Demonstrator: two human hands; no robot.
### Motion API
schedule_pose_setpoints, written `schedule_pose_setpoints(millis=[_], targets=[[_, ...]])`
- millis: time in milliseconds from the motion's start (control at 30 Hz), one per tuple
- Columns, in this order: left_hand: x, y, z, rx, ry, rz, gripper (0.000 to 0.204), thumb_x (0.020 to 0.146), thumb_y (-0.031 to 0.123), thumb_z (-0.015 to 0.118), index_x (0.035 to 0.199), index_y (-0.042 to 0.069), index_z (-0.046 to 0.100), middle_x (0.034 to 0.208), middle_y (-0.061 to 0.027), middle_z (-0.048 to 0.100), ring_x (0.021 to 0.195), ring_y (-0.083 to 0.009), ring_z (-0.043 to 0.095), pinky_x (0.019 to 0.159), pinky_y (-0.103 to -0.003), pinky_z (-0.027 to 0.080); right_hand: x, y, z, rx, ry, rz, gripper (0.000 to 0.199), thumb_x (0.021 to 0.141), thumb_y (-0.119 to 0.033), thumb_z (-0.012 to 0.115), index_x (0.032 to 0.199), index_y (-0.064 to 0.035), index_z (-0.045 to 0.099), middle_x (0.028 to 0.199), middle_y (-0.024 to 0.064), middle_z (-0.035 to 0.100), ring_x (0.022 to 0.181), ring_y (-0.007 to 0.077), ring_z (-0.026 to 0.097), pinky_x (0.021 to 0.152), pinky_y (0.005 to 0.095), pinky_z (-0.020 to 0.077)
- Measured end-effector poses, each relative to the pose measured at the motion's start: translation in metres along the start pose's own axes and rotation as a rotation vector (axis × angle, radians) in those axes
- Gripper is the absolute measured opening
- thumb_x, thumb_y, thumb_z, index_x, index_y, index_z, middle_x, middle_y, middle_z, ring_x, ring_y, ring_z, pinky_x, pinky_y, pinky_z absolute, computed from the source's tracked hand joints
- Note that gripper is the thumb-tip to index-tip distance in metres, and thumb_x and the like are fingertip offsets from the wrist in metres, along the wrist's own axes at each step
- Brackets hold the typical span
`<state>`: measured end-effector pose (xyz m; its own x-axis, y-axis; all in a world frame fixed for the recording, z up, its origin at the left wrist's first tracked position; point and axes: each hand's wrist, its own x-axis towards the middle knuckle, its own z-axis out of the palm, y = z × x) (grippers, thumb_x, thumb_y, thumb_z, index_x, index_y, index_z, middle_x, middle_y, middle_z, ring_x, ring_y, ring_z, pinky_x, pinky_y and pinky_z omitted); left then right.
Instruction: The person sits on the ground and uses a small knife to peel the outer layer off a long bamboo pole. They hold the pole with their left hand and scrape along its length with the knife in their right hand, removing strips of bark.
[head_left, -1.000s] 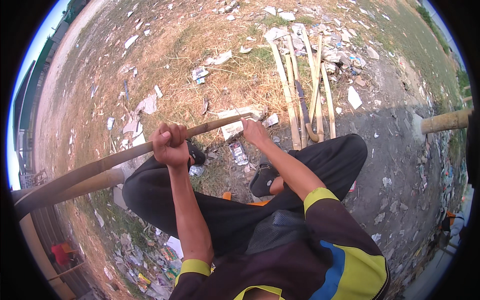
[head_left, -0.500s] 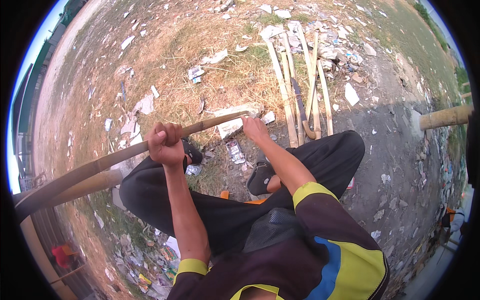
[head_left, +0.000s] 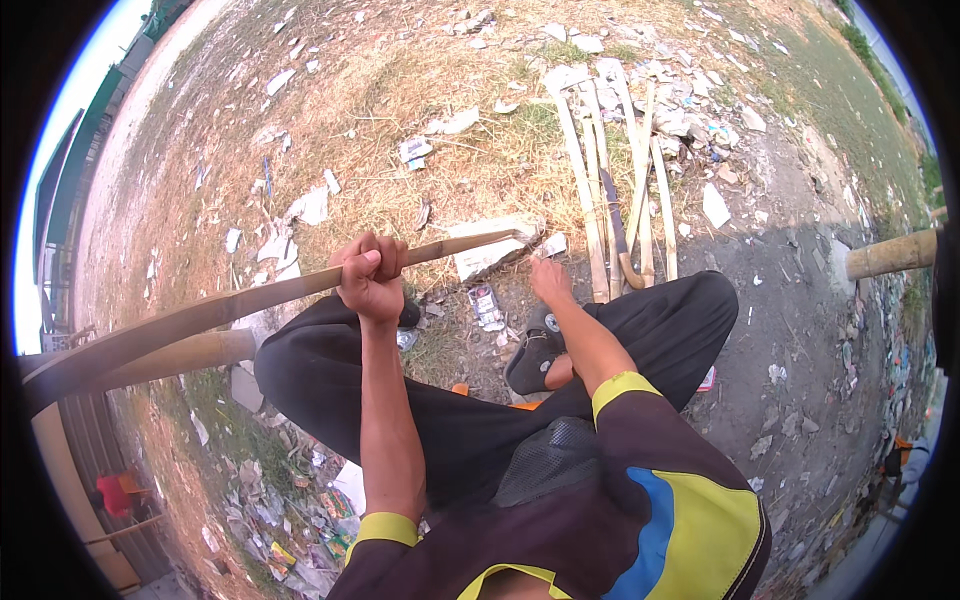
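Bamboo strip (head_left: 250, 300) clenched in left hand (head_left: 372, 275), mid-stripping; right hand (head_left: 550, 280) empty, fingers loose, at 3 o'clock. Next probably: reach for curved knife (head_left: 618, 225) w/ care.

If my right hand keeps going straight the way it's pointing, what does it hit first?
Probably the pale flat slab on the ground. The right hand reaches forward and slightly left, just short of the slab's near edge, under the tip of the long strip. Depth is unclear, so it might touch the strip first.
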<state>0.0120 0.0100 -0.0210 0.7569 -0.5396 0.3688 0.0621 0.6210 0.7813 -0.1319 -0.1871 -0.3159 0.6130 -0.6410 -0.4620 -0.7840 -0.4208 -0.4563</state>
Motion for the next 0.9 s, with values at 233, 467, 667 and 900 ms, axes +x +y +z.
schedule_pose_setpoints(millis=[233,467,667,900], targets=[[0.008,0.005,-0.013,-0.008,0.01,-0.008,0.034,0.08,0.019,0.049,0.057,0.014,0.025,0.046,0.0031,0.02,0.043,-0.009,0.013,0.045,-0.03,0.016,-0.023,-0.048,-0.065,0.172,0.083,-0.247,0.04,0.098,-0.041,0.037,0.112,-0.0052,0.049,0.091,0.0327,0.062,0.091,0.0506,0.059,0.081,0.0567,0.0451],[0.008,0.004,-0.006,-0.001,-0.092,-0.035,0.034,0.081,0.019,0.05,0.057,0.014,0.026,0.045,0.0034,0.021,0.042,-0.0087,0.013,0.045,-0.031,0.016,0.014,-0.039,-0.036,0.01,0.034,-0.176,0.032,0.097,-0.03,0.043,0.11,-0.0042,0.056,0.09,0.032,0.063,0.091,0.0455,0.063,0.079,0.0538,0.0501],[0.004,0.008,-0.01,0.007,-0.063,-0.05,0.035,0.081,0.02,0.049,0.057,0.014,0.025,0.045,0.0034,0.021,0.043,-0.0085,0.013,0.045,-0.031,0.015,0.011,-0.036,-0.028,0.052,0.071,-0.18,0.03,0.096,-0.028,0.043,0.109,-0.0045,0.057,0.092,0.0295,0.064,0.09,0.0458,0.063,0.078,0.0533,0.0514],[0.006,0.007,-0.005,0.002,-0.028,-0.02,0.032,0.078,0.017,0.047,0.056,0.012,0.025,0.045,0.0034,0.021,0.041,-0.0082,0.015,0.043,-0.03,0.016,0.042,-0.03,-0.005,-0.128,0.164,-0.106,0.026,0.095,-0.026,0.047,0.108,-0.0054,0.057,0.089,0.0227,0.066,0.087,0.0396,0.067,0.074,0.0485,0.0546]])
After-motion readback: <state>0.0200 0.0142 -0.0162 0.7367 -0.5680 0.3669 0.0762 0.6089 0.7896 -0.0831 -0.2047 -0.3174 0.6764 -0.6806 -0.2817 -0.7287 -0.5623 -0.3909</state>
